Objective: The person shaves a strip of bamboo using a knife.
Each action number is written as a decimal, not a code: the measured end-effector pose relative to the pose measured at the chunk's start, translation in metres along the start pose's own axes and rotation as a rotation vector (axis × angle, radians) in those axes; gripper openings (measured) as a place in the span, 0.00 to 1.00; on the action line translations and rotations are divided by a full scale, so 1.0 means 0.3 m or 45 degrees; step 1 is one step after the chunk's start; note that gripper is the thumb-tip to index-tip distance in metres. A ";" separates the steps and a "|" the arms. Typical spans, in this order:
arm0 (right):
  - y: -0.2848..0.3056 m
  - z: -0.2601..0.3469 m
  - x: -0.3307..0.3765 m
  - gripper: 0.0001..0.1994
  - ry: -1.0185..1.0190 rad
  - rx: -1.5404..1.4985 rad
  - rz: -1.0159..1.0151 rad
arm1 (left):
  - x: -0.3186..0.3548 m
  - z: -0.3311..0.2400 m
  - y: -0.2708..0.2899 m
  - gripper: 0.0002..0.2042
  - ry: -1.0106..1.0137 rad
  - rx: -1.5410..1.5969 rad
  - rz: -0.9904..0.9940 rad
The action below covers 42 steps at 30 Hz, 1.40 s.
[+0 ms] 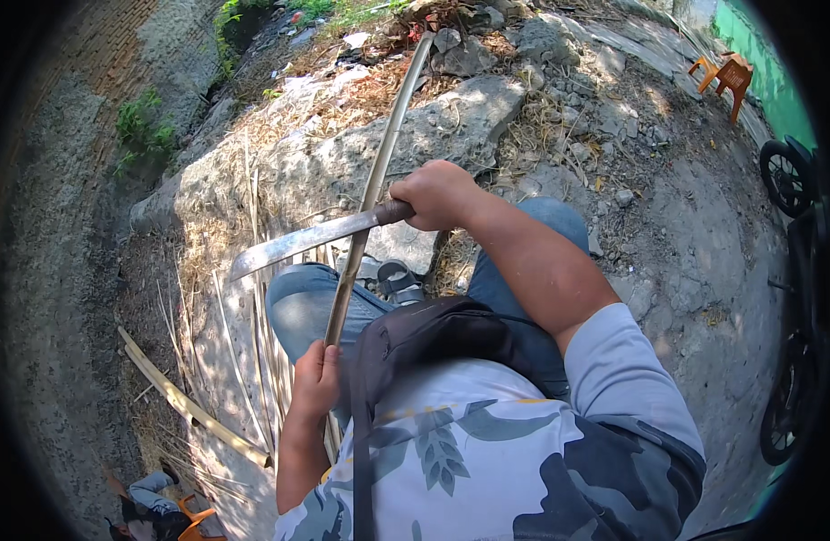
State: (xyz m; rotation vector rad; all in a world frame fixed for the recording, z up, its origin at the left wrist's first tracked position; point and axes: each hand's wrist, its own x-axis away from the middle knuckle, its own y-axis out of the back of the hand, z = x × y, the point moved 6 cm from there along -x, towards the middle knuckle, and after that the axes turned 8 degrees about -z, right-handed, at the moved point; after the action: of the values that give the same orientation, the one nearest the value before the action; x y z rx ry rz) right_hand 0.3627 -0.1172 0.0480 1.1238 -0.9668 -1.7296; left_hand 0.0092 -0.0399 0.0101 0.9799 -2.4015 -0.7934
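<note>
A machete (307,239) with a broad, curved steel blade is gripped by its dark handle in my right hand (440,196). Its blade points left and lies across a long split bamboo strip (388,149). The lower end of that strip is held in my left hand (316,379), thumb laid along it. From there the strip slants up and away, over my left knee, its far end near the rubble. Whether the blade cuts into the strip or only rests on it, I cannot tell.
A large concrete slab (343,144) lies ahead of my knees. Thin bamboo strips (261,361) and a thicker bamboo piece (189,406) lie at the left. Another person (149,509) is at the lower left. Orange chairs (733,81) and a motorcycle (798,270) stand right.
</note>
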 end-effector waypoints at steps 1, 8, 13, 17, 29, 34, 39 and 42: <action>0.000 0.003 0.000 0.07 0.013 0.005 -0.008 | 0.001 0.005 -0.005 0.13 -0.062 0.041 -0.013; -0.010 0.028 -0.005 0.07 0.036 -0.033 0.024 | 0.015 -0.011 0.001 0.13 -0.134 0.049 -0.038; -0.021 0.027 -0.007 0.06 0.121 -0.010 -0.036 | 0.014 -0.008 0.008 0.13 -0.020 0.038 -0.015; -0.017 0.025 -0.003 0.06 0.106 -0.010 -0.023 | 0.011 -0.006 0.004 0.13 -0.010 0.046 -0.005; -0.016 0.030 -0.006 0.06 0.083 -0.022 0.001 | 0.011 0.002 -0.009 0.12 -0.126 0.094 -0.021; -0.018 0.029 -0.004 0.06 0.076 -0.022 -0.007 | 0.013 -0.003 0.001 0.12 -0.003 0.052 -0.009; -0.023 0.027 -0.006 0.07 0.075 -0.012 0.010 | 0.017 -0.014 0.000 0.12 0.013 0.042 -0.011; -0.029 0.025 -0.007 0.07 0.066 -0.017 0.033 | 0.018 -0.013 0.001 0.12 0.013 0.045 -0.017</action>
State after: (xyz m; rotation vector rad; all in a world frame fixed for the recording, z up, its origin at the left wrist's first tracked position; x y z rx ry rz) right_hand 0.3541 -0.1110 0.0430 1.1372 -0.9325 -1.6764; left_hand 0.0078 -0.0450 0.0142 1.0121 -2.4100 -0.7511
